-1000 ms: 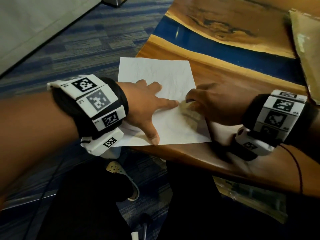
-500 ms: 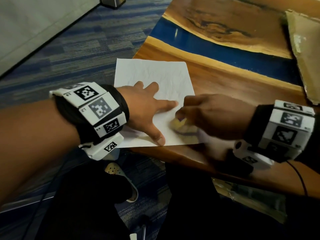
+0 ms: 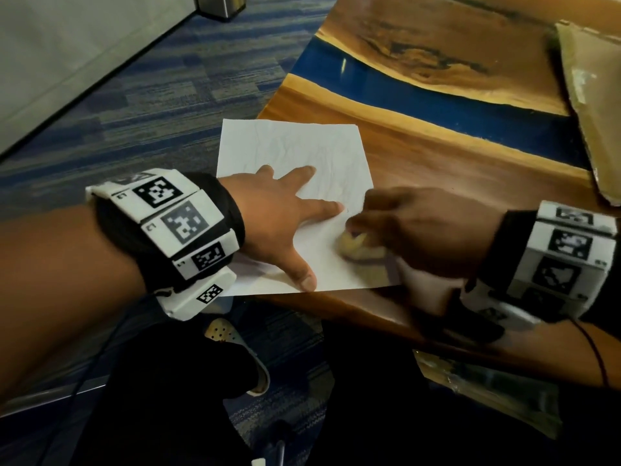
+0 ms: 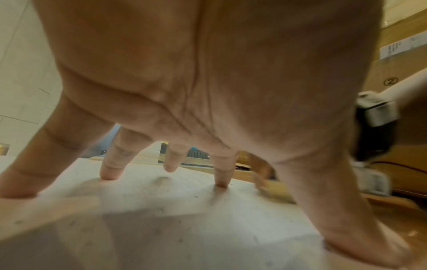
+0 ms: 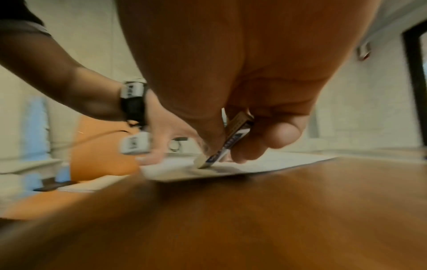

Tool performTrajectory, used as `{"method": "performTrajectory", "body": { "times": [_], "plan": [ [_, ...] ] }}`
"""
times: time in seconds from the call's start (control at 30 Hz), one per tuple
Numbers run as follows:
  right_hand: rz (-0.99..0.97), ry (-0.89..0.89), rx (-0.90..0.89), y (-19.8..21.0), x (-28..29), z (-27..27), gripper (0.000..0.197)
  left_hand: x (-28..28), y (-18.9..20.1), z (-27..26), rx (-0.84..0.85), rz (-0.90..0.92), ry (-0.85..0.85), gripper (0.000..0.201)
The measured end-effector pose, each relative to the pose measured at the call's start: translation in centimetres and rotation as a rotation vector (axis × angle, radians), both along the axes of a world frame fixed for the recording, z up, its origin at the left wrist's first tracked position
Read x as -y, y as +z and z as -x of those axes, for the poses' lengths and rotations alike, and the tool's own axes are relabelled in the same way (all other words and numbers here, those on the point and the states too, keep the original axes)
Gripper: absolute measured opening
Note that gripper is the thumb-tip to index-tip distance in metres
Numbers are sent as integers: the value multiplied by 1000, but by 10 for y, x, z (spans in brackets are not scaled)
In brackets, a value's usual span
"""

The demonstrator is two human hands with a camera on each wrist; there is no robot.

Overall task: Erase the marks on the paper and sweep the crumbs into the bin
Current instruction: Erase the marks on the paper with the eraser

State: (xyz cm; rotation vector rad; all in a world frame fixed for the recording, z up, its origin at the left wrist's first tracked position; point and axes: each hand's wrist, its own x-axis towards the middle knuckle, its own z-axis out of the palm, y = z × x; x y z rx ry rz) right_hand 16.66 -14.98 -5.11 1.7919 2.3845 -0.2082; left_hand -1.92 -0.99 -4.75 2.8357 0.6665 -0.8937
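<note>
1. Your right hand (image 5: 231,102) pinches a small white eraser in a blue-printed sleeve (image 5: 221,148) between thumb and curled fingers, its white tip touching the sheet.
2. Your left hand (image 3: 279,223) lies spread, fingers straight, pressing on the white creased sheet of paper (image 3: 295,153); it grips nothing.
3. That sheet sits at centre frame in the head view, on the near left corner of the glossy brown wooden table with a blue resin stripe (image 3: 453,156), its left edge overhanging the table.
4. Faint pencil marks show on the paper's upper part; the left wrist view shows dark specks scattered across it.
5. At upper right lies a tan cardboard piece (image 3: 591,105).
6. Blue patterned carpet (image 3: 161,95) fills the upper left.
</note>
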Motion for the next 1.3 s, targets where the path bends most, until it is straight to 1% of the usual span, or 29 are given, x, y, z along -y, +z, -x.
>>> {"method": "performTrajectory", "body": {
  "times": [0.03, 0.07, 0.1, 0.17, 0.23, 0.27, 0.3, 0.33, 0.37, 0.4, 0.43, 0.53, 0.57, 0.6, 0.67, 0.7, 0.73, 0.8, 0.87, 0.9, 1.0, 1.03, 1.07, 1.13, 1.2, 1.27, 1.3],
  "plan": [
    [43, 84, -36, -2, 5, 12, 37, 0, 0, 0, -6, 0, -6, 118],
    [69, 123, -47, -3, 7, 17, 35, -1, 0, 0, -12, -5, -13, 118],
    [72, 110, -46, -2, 4, 15, 34, -1, -1, 0, -18, -11, -18, 119],
    [-9, -36, -12, 0, -6, -4, 36, -1, -1, 0, -24, -17, -24, 119],
    [-71, -123, 38, 3, -8, -15, 38, -1, -2, 1, -30, -13, -27, 119],
    [-65, -110, 28, 3, -5, -11, 40, -3, -2, 2, -34, -11, -26, 119],
    [-33, -53, 18, 3, -3, -1, 42, -4, -3, 4, -37, -8, -25, 119],
    [20, 34, 7, 1, 2, 11, 41, -6, -4, 5, -37, -5, -25, 120],
    [67, 71, -20, 1, 5, 20, 39, -7, -4, 6, -35, -3, -24, 120],
    [91, 48, -52, 2, 4, 21, 37, -9, -5, 7, -30, -2, -27, 120],
    [75, 16, -65, 2, -1, 14, 39, -10, -5, 8, -26, -1, -31, 121],
    [-53, -70, 33, 6, -12, -10, 40, -11, -6, 9, -25, 9, -31, 121],
    [-49, -82, 27, 6, -9, -8, 39, -11, -6, 8, -28, 18, -28, 121],
    [-24, -63, 7, 5, -5, 1, 39, -11, -6, 8, -32, 23, -25, 121],
    [55, 78, -28, 3, 4, 25, 39, -12, -5, 7, -43, 24, -25, 121],
    [66, 124, -32, 0, 6, 28, 38, -12, -5, 6, -48, 20, -27, 121],
    [60, 107, -35, 1, 4, 24, 38, -12, -4, 5, -50, 16, -29, 122],
    [-3, -39, -13, 3, -5, 5, 40, -12, -3, 4, -53, 9, -32, 122],
    [-42, -104, 28, 4, -6, -6, 40, -11, -3, 4, -61, 1, -33, 123],
    [-39, -81, 8, 3, -4, 0, 39, -11, -3, 3, -64, -4, -32, 123],
    [101, 139, -39, 0, 13, 42, 44, -12, -4, 1, -75, -12, -28, 126],
    [126, 150, -32, 0, 14, 46, 46, -12, -4, 1, -76, -15, -33, 126],
    [110, 105, -23, 3, 9, 42, 46, -13, -4, 0, -75, -18, -40, 126],
    [10, -25, 14, 5, -2, 22, 41, -12, -4, 1, -76, -17, -41, 125],
    [-19, -62, 52, 4, -5, 16, 38, -12, -3, 2, -75, -19, -41, 125],
    [24, 37, 47, 3, -1, 36, 38, -13, -3, 2, -78, -23, -42, 125],
    [49, 90, 18, 1, 4, 44, 39, -12, -2, 2, -81, -19, -38, 126]
  ]
}}
